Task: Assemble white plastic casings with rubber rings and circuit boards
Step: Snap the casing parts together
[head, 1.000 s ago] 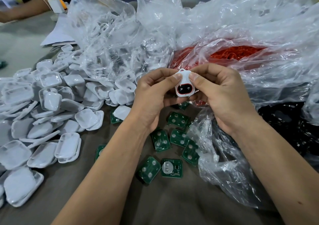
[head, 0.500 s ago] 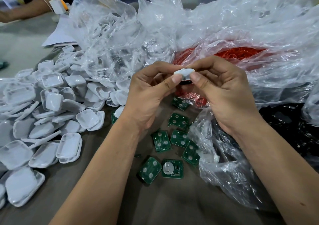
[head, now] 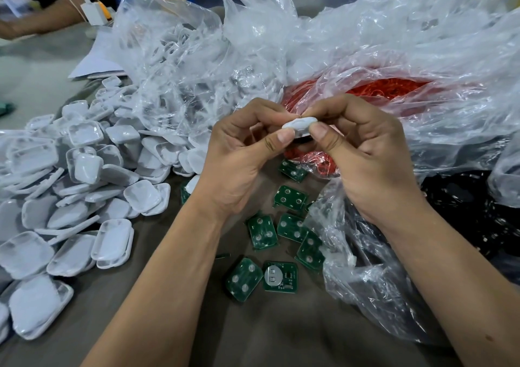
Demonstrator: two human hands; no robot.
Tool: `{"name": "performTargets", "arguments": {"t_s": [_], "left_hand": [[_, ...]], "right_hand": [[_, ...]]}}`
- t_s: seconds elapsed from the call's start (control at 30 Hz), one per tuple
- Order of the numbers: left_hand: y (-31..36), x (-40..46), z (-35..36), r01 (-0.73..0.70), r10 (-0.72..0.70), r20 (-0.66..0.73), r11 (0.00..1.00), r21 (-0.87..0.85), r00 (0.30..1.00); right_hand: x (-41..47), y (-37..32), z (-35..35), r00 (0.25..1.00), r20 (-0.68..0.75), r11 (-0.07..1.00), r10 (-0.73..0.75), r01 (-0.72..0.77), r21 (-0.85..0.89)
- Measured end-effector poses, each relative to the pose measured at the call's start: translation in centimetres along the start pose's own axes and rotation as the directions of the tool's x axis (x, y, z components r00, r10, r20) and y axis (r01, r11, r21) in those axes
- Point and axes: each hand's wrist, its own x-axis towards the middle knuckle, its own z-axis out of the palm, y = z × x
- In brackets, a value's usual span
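Both our left hand (head: 239, 158) and right hand (head: 363, 155) pinched a small white plastic casing (head: 299, 123) edge-on above scattered green square circuit boards (head: 289, 197); a crinkled clear plastic bag (head: 365, 276) overlapped several boards, loose white casings (head: 70, 192) piled leftward.

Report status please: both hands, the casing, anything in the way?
Left hand and right hand both pinch white casing, held edge-on above circuit boards. Plastic bag crowds right wrist. Grip path unobstructed.

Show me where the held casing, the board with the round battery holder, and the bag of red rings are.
held casing (head: 299, 123), head view, on its white top edge
battery board (head: 280, 276), head view, on its middle
red rings bag (head: 388, 87), head view, on the rings
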Motion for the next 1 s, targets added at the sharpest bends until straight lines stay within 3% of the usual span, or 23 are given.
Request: {"name": "performTargets", "arguments": {"t_s": [0.13, 0.27, 0.4, 0.67, 1.0], "left_hand": [[-0.5, 0.2, -0.4, 0.044, -0.042, -0.038, 0.997, 0.062, 0.998], [-1.1, 0.5, -0.4, 0.208, -0.193, -0.173, 0.975, 0.073, 0.966], [-1.4, 0.6, -0.3, 0.327, -0.309, -0.191, 0.942, 0.073, 0.932], [-1.5, 0.6, -0.5, 0.264, -0.247, -0.173, 0.961, 0.086, 0.953], [-1.6, 0.4, -0.2, 0.231, -0.201, -0.206, 0.964, 0.133, 0.958]], "right_hand": [[0.0, -0.1, 0.3, 0.996, -0.059, 0.998, 0.066, -0.065, 0.02], [0.3, -0.4, 0.2, 0.943, -0.106, 0.936, 0.314, -0.289, 0.202], [0.6, -0.5, 0.0, 0.91, -0.14, 0.904, 0.39, -0.35, 0.244], [0.6, -0.6, -0.1, 0.886, 0.007, 0.875, 0.463, -0.459, 0.154], [0.5, -0.5, 0.1, 0.908, 0.016, 0.899, 0.418, -0.416, 0.135]]}}
